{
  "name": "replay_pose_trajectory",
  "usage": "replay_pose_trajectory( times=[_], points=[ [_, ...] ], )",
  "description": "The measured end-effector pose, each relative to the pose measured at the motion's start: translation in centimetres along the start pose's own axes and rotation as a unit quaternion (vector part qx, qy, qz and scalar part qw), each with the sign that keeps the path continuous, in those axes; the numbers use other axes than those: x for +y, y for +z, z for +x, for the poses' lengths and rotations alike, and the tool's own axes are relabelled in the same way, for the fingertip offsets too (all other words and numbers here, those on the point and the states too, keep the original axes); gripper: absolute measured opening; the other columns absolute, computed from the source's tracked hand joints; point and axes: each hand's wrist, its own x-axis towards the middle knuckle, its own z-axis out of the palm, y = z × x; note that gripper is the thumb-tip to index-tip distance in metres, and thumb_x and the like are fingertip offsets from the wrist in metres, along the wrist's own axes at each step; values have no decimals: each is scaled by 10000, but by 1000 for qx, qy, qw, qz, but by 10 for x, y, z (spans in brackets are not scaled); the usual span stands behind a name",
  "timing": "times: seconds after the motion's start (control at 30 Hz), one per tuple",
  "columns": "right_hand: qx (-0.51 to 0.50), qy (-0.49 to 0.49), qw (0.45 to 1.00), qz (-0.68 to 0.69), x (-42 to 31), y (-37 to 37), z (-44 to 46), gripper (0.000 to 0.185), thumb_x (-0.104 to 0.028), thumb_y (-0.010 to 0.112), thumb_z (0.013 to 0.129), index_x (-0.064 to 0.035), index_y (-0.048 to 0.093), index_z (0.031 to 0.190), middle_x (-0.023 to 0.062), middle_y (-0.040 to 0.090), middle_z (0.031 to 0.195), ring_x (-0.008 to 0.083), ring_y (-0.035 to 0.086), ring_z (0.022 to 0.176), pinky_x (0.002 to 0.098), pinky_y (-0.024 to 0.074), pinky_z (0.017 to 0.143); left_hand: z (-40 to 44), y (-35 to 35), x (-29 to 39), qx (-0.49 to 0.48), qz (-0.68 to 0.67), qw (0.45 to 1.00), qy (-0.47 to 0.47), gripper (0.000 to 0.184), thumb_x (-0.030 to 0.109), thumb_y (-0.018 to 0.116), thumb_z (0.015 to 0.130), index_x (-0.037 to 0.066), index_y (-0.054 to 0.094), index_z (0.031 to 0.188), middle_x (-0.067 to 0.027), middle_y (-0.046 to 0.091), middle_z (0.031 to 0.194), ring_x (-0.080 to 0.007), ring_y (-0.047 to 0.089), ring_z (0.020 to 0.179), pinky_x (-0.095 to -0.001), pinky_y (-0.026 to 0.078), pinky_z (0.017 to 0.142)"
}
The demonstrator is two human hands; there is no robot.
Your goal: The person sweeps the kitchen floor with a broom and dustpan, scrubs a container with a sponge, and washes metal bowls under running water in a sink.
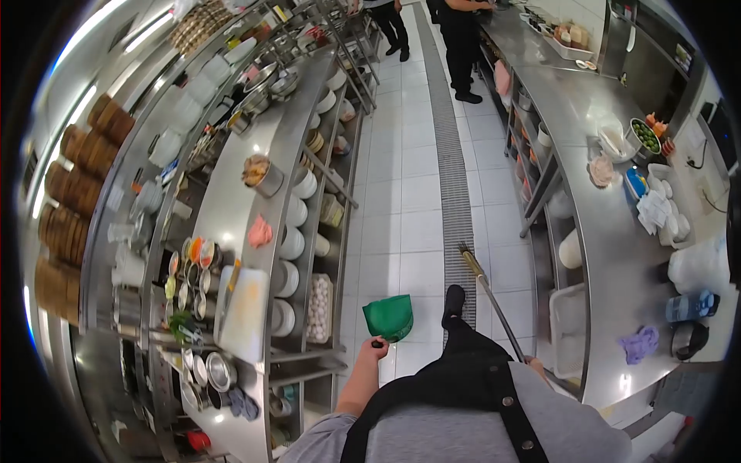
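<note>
My left hand (372, 349) is wrapped round the dark handle of a green dustpan (389, 317), which hangs in front of me over the white floor tiles. Low on my right side, my right hand (535, 366) grips the long shaft of a broom (500, 312). The broom's yellowish bristle end (472, 262) points away from me, over the floor drain grating. Part of my right hand is hidden by my body. One black shoe (455, 297) of mine shows beside the grating.
A steel counter (224, 193) with a cutting board (244, 315), pans and bowls lines the left. On the right, another counter (594, 309) bears cloths and containers. A slotted floor drain (441, 116) runs up the aisle, where co-workers (457, 46) stand far ahead.
</note>
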Motion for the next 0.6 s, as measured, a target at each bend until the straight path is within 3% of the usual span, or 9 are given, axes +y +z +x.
replay_pose_trajectory(
  times=[0.13, 0.17, 0.27, 0.33, 0.4, 0.43, 0.5, 0.6],
  points=[
    [-8, 115, 991, 61, -176, -114, 52, 472, -104, 747, 684, -9, 616, 1127, 205, 659, 845, 324, 672, 700, 431, 543, 535, 8, 83, 46, -42, -15, 997, -68, 82, -5, 496, 841, 13, 420, 868, -62, 456, 650, -173, 495, 519, -258, 474, 451],
    [-21, 103, 991, 79, -189, -125, 80, 509, -33, 740, 669, 15, 594, 1155, 189, 662, 850, 301, 674, 643, 396, 543, 446, 5, 100, 50, -66, -24, 996, -62, 73, 11, 492, 845, 4, 425, 873, -66, 446, 655, -180, 487, 517, -257, 473, 453],
    [-31, 151, 984, 94, -233, -152, 160, 561, -58, 739, 687, 5, 563, 1216, 192, 662, 853, 289, 668, 627, 392, 550, 467, 2, 170, 66, -66, -32, 995, -66, 74, 12, 491, 842, 3, 423, 872, -65, 441, 642, -186, 482, 517, -256, 471, 455],
    [-16, 98, 991, 93, -252, -153, 226, 525, -54, 738, 694, 2, 574, 1190, 161, 647, 773, 252, 642, 584, 360, 500, 436, 11, 209, 73, -143, 145, 978, 47, 70, 16, 497, 834, 9, 429, 847, -63, 437, 621, -189, 483, 518, -259, 468, 456],
    [18, 69, 993, 94, -287, -177, 270, 497, -66, 742, 698, -8, 584, 1165, 131, 623, 699, 236, 620, 553, 348, 479, 426, 22, 252, 70, -68, -14, 997, -25, 57, 22, 492, 837, 14, 436, 840, -62, 437, 622, -188, 481, 514, -261, 467, 456],
    [44, 61, 992, 102, -321, -189, 289, 486, -80, 747, 698, -16, 587, 1153, 116, 607, 665, 240, 611, 543, 353, 483, 431, 39, 267, 72, -72, 10, 997, 27, 55, 16, 492, 835, 23, 442, 813, -58, 444, 619, -185, 487, 511, -266, 469, 455],
    [34, 11, 996, 80, -342, -196, 351, 502, -113, 753, 710, -33, 581, 1175, 131, 610, 678, 247, 612, 549, 355, 483, 416, 53, 310, 68, -55, 10, 998, 11, 72, 9, 495, 834, 32, 437, 797, -54, 451, 616, -183, 496, 513, -268, 473, 459],
    [24, 78, 992, 100, -420, -224, 418, 455, -116, 735, 717, 35, 571, 1114, 163, 628, 715, 246, 623, 520, 391, 498, 419, 84, 379, 67, -34, 4, 999, -16, 127, -34, 539, 798, 47, 442, 788, -44, 468, 617, -177, 512, 516, -264, 480, 468]
  ],
)
